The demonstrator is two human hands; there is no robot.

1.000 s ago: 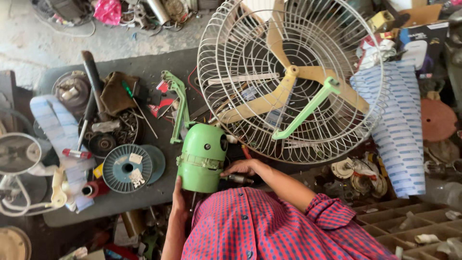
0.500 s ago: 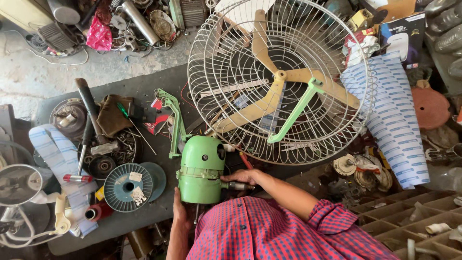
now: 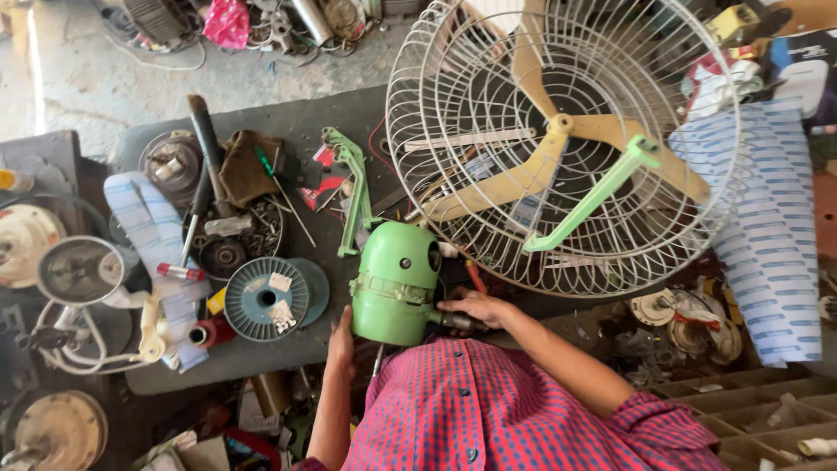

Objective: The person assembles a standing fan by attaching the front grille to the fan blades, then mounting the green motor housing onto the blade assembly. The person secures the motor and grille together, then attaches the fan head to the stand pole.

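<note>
A green fan motor housing (image 3: 397, 279) lies on the dark workbench (image 3: 288, 113), joined to a large white wire fan cage (image 3: 558, 139) with cream blades and a green bracket. My left hand (image 3: 340, 336) rests against the housing's lower left side. My right hand (image 3: 473, 308) grips a dark stub sticking out of the housing's lower right side. My red checked shirt fills the bottom of the view and hides the bench edge below the housing.
A blue wire spool (image 3: 266, 299), a hammer (image 3: 207, 144), a green-handled screwdriver (image 3: 281, 187), a brown rag and motor parts crowd the bench's left. A rolled blue-patterned white sheet (image 3: 772, 244) stands at the right. Fan parts lie on the floor at the left.
Both hands stay on the green housing. The fan and housing sit slightly further right and higher in view as the camera shifts.
</note>
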